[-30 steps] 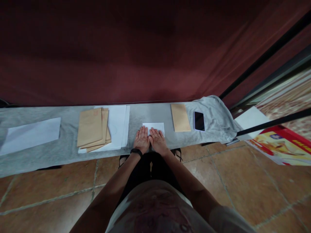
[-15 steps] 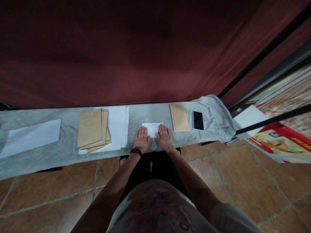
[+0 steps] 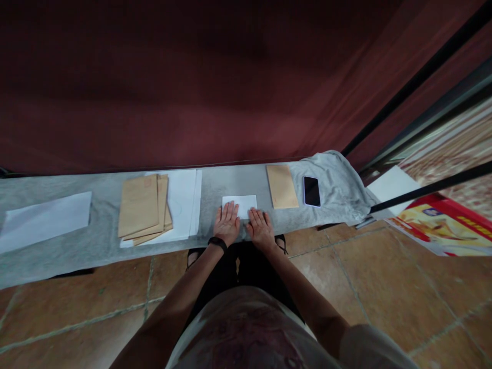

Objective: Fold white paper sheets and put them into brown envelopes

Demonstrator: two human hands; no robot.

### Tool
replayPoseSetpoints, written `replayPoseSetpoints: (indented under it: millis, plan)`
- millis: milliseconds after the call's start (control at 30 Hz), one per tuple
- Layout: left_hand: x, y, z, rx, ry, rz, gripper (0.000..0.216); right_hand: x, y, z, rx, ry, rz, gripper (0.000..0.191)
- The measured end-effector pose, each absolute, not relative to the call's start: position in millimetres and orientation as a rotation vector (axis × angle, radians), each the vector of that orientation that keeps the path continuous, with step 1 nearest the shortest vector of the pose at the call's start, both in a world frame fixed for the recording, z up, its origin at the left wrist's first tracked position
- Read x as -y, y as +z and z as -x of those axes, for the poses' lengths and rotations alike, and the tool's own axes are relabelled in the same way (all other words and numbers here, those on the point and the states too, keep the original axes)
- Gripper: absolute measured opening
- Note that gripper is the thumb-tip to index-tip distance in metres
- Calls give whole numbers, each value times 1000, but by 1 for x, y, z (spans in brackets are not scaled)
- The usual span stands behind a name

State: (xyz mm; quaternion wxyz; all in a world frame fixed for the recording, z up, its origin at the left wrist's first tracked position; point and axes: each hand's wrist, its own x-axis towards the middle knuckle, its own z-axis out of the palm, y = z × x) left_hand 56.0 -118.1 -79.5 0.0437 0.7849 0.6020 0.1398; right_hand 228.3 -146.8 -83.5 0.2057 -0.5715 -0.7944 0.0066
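Observation:
A small white rectangle of folded paper (image 3: 243, 204) lies flat on the grey cloth in front of me. My left hand (image 3: 226, 223), with a black band at the wrist, rests flat over its left side, fingers stretched out. My right hand (image 3: 260, 226) lies palm down at its lower right corner, fingers extended. The hands cover the paper's near corners. To the right is a single brown envelope (image 3: 283, 186). Left of my hands, several brown envelopes (image 3: 139, 206) are stacked on white paper sheets (image 3: 184, 202).
The long narrow bench under grey cloth (image 3: 215, 179) runs along a dark red curtain (image 3: 192, 123). A phone (image 3: 311, 191) lies near its right end, and a white sheet (image 3: 46, 220) at far left. A red-and-yellow box (image 3: 449, 225) stands beyond a black bar (image 3: 430, 190).
Both hands have slid slightly toward me and off part of the paper, so more of its middle shows. The left hand has also shifted inward over the paper. The view has turned slightly.

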Motion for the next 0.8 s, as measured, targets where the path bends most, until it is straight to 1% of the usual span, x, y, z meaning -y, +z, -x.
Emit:
replayPoseSetpoints:
  millis: [100, 200, 567, 800]
  plan:
    - [117, -72, -67, -1638, 328, -2468, 56, 146, -83, -228, 2233, 60, 1615, 52]
    - [110, -68, -75, -1585, 280, -2453, 56, 146, -82, -228, 2237, 95, 1624, 51]
    - [94, -78, -74, -1822, 437, -2292, 62, 148, -75, -227, 2221, 104, 1635, 51]
    - [96, -75, -67, -1924, 391, -2247, 62, 142, -73, -221, 2158, 135, 1661, 50]
